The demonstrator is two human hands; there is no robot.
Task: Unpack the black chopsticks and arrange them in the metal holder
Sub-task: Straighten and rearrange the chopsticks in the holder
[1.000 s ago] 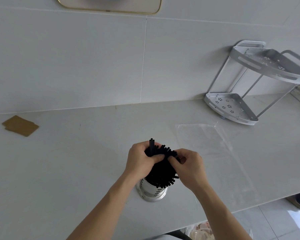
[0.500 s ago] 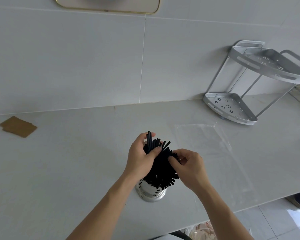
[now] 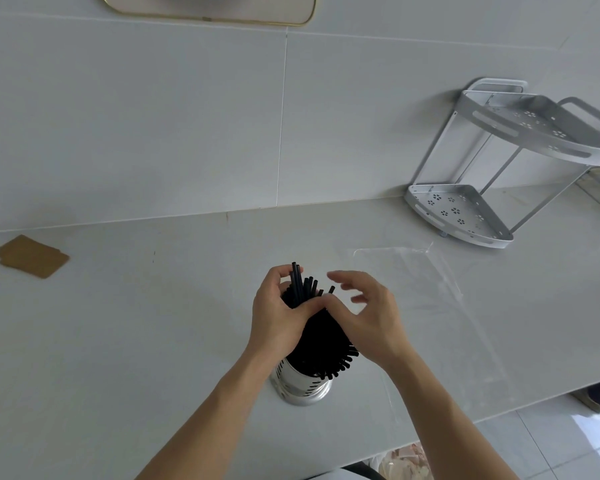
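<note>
Holder (image 3: 302, 386) stands upright on the counter (image 3: 153, 341) near its front edge, packed with black chopsticks (image 3: 321, 337) fanning out above the rim. Left hand (image 3: 278, 317) clasps the far part of the bundle, several sticks poking up past its fingers. Right hand (image 3: 368, 317) spread loose, fingers splayed, thumb against the bundle. Clear bag (image 3: 413, 292) flat to the right.

A big white tiled wall (image 3: 153, 116) stands behind the pale grey surface (image 3: 118, 341). A metal corner rack (image 3: 465, 216) stands on it. Shiny white floor tiles (image 3: 568, 441) show bottom right.
</note>
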